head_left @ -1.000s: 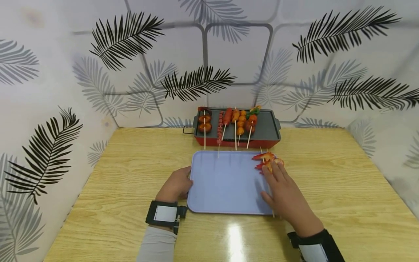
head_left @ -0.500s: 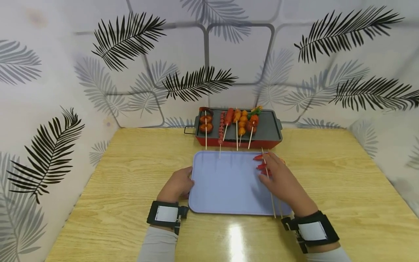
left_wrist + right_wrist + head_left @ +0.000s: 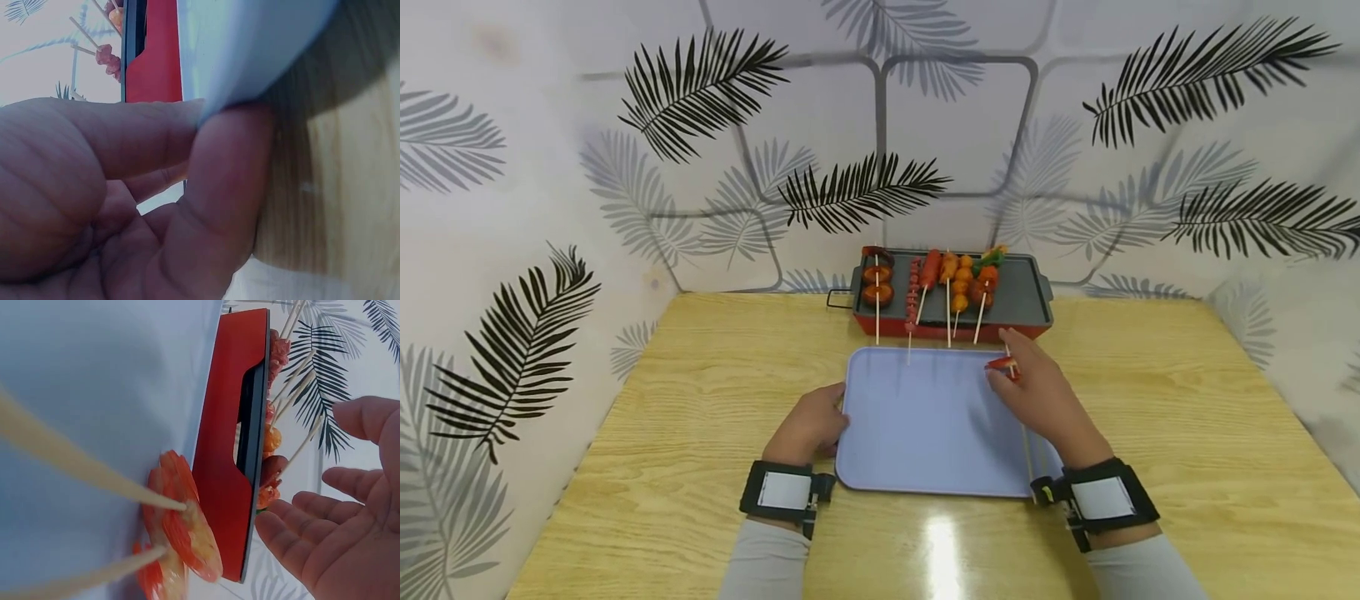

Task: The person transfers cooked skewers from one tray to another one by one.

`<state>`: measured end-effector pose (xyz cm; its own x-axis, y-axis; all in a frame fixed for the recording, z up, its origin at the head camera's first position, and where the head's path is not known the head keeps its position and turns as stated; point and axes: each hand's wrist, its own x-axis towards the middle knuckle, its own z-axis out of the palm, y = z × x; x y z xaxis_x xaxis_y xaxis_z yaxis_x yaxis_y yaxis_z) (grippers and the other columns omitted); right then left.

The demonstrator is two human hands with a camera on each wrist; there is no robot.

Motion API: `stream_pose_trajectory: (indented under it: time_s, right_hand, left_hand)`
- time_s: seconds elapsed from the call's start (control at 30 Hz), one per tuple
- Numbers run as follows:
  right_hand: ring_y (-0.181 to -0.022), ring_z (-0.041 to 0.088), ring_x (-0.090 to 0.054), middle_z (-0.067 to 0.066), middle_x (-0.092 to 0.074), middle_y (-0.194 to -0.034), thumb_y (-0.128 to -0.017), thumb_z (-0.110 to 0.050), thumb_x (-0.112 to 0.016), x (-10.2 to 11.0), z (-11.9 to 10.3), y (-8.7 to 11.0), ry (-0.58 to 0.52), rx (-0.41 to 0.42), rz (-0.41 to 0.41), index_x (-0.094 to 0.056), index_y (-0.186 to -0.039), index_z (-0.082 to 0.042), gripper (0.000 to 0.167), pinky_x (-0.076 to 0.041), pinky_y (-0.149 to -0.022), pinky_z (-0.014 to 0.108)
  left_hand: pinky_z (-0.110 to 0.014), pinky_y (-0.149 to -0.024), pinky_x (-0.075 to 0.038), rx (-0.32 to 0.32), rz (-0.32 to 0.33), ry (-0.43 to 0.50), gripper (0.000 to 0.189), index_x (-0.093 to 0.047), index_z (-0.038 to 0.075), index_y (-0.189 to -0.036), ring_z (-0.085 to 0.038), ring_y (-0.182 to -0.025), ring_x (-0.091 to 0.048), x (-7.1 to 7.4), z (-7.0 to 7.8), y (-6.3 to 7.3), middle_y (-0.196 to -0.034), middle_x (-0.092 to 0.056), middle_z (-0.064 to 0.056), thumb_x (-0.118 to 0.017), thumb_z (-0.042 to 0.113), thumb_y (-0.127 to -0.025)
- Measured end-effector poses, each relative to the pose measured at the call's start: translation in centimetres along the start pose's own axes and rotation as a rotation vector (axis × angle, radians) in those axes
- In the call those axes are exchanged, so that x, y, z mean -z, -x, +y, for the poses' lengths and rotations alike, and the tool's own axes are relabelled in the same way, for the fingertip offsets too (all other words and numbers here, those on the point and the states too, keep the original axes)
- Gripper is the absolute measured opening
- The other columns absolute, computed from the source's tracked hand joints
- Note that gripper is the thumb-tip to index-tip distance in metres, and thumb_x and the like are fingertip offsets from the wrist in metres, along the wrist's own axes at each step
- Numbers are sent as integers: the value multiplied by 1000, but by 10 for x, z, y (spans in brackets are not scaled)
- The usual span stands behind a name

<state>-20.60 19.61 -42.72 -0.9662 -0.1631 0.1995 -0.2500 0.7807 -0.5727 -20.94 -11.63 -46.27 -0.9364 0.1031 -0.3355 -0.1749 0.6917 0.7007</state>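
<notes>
My left hand (image 3: 808,423) pinches the left edge of a pale blue tray (image 3: 925,421); the left wrist view shows thumb and fingers on both faces of its rim (image 3: 244,56). Over the tray's far right corner, my right hand (image 3: 1043,398) hovers with its fingers apart and nothing between them, as the right wrist view shows. Below it lie skewers of red-and-orange shrimp (image 3: 197,531) on the tray, largely hidden by the hand in the head view. Their thin sticks point toward the tray's near edge.
Just behind the tray stands a red grill with a dark grey top (image 3: 1018,292). Several skewers lie across it, including a sausage (image 3: 930,269) and round orange balls (image 3: 960,285). The wooden table (image 3: 715,375) meets a leaf-patterned wall covering (image 3: 737,108).
My right hand has moved forward over the shrimp skewers toward the grill, its fingers lifting off them. The left hand keeps its hold on the tray edge.
</notes>
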Motion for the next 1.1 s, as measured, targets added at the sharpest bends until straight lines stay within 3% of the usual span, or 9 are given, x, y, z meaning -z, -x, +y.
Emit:
stream_pose_trajectory:
  time_s: [0.13, 0.27, 0.37, 0.43, 0.5, 0.67, 0.93, 1.1]
  right_hand:
    - [-131, 42, -45, 29, -42, -146, -95, -13, -62, -4, 0, -4, -51, -49, 37, -38, -148, 8, 61, -37, -105, 57]
    - [-101, 37, -66, 29, -47, -141, -97, -13, -58, -6, -1, -9, -192, -138, 36, -36, -149, 4, 59, -56, -82, 47]
    - [-85, 36, -70, 27, -49, -141, -98, -15, -55, -5, -2, -14, -295, -212, 16, -35, -151, 0, 58, -58, -67, 42]
    - [-91, 36, -68, 25, -48, -142, -99, -17, -53, -5, -3, -18, -319, -248, 7, -35, -152, -2, 58, -58, -69, 43]
    - [-106, 35, -64, 22, -47, -144, -100, -20, -52, -4, -3, -23, -313, -268, 3, -35, -152, -3, 57, -55, -82, 47]
    - [-133, 34, -45, 19, -44, -148, -102, -25, -51, -3, -2, -33, -314, -269, 10, -35, -152, -2, 57, -35, -108, 52]
    - [-125, 34, -51, 21, -47, -144, -100, -21, -54, -2, -5, -44, -352, -254, 16, -38, -149, 1, 56, -43, -101, 51]
    - [-117, 38, -55, 22, -47, -141, -101, -18, -53, 1, -7, -55, -447, -302, -5, -36, -150, 2, 56, -47, -96, 50]
  left_hand:
    - [-29, -56, -52, 2, 0, -3, 56, -40, 4, -151, -19, -63, -61, 0, 0, 0, -125, -60, -17, -55, 4, -97]
    - [-29, -55, -51, 3, 2, 1, 56, -40, 3, -151, -19, -63, -61, 1, 0, 0, -124, -60, -17, -54, 3, -97]
    - [-29, -54, -51, 6, 6, 11, 56, -41, 4, -151, -19, -60, -60, 1, 1, 1, -122, -61, -17, -54, 3, -97]
    - [-28, -52, -50, 7, 8, 13, 56, -41, 4, -151, -18, -57, -59, 1, 1, 1, -122, -62, -17, -54, 3, -97]
    - [-28, -51, -49, 6, 8, 12, 56, -41, 4, -151, -18, -54, -57, 0, 0, 1, -120, -62, -17, -54, 3, -96]
    - [-28, -50, -49, 5, 9, 17, 56, -41, 4, -150, -17, -53, -56, -1, 0, 0, -117, -63, -17, -53, 2, -96]
    - [-28, -51, -49, 1, 13, 14, 55, -41, 3, -150, -18, -57, -59, -1, 0, 0, -127, -59, -18, -51, 2, -96]
    - [-28, -51, -50, 8, 12, 13, 55, -41, 3, -151, -18, -56, -58, -1, 0, 0, -126, -60, -18, -52, 3, -97]
